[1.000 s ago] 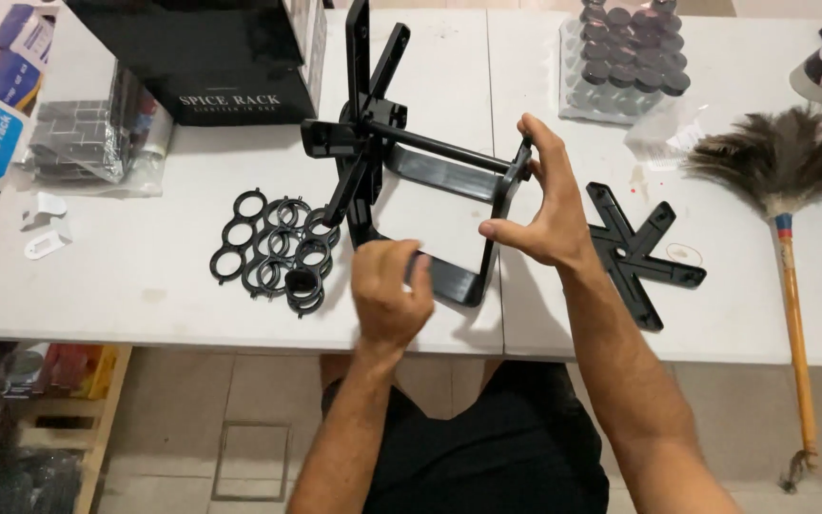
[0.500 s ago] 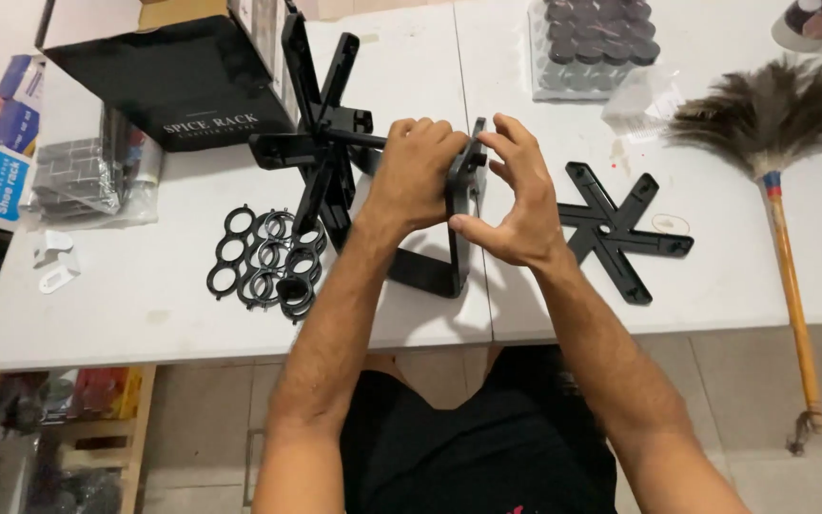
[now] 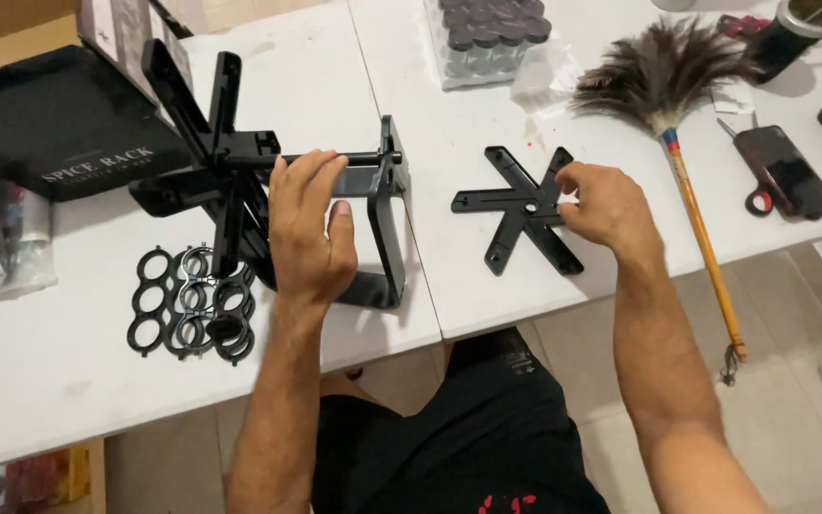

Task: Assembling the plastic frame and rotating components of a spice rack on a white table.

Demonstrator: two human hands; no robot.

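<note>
— Two hands out on the bench [image 3: 487, 286]; what is each one doing?

— Your left hand [image 3: 306, 233] has its fingers [image 3: 321, 171] curled over the horizontal rod of the black rack frame [image 3: 382, 214], holding it. Your right hand [image 3: 601, 205] pinches an arm of the flat star-shaped piece [image 3: 516, 214] lying on the bench.

— What lies near your left fingers?

— Just beyond them stands the upright spoked hub [image 3: 211, 152]; below and to their left sits a stack of black ring holders [image 3: 187, 305]. Beyond your right fingers lies a feather duster [image 3: 663, 76].

A flat black box [image 3: 54, 128] with pale lettering lies far left; a clear-wrapped pack of dark-lidded jars [image 3: 487, 36] stands at the table's far edge.
</note>
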